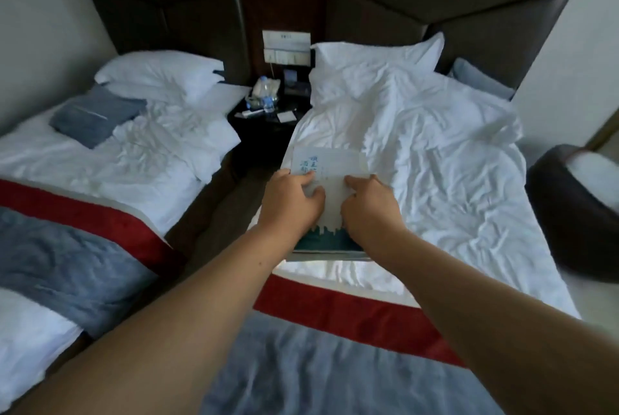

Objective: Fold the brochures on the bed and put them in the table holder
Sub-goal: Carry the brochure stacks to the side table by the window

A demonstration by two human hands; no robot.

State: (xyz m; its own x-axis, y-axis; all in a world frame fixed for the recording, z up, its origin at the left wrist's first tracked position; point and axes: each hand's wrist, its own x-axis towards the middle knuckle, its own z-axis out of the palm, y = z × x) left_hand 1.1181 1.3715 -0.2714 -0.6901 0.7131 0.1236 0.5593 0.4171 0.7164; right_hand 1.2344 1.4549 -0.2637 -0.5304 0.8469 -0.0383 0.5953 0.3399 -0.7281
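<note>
A white brochure (330, 166) with blue characters at its top and a teal skyline band along its bottom lies on the left side of the right bed (435, 180). My left hand (291, 200) presses flat on the brochure's left half, fingers spread. On the right half rests my right hand (370, 205), index finger stretched toward the middle. Both hands cover most of the sheet's centre. The dark bedside table (264, 119) stands between the beds; I cannot make out a holder on it.
A second bed (117, 160) with a blue cushion is on the left. Water bottles (266, 96) and small cards crowd the bedside table. Red and grey bed runners cross both beds near me. A dark armchair (569, 210) stands at the right.
</note>
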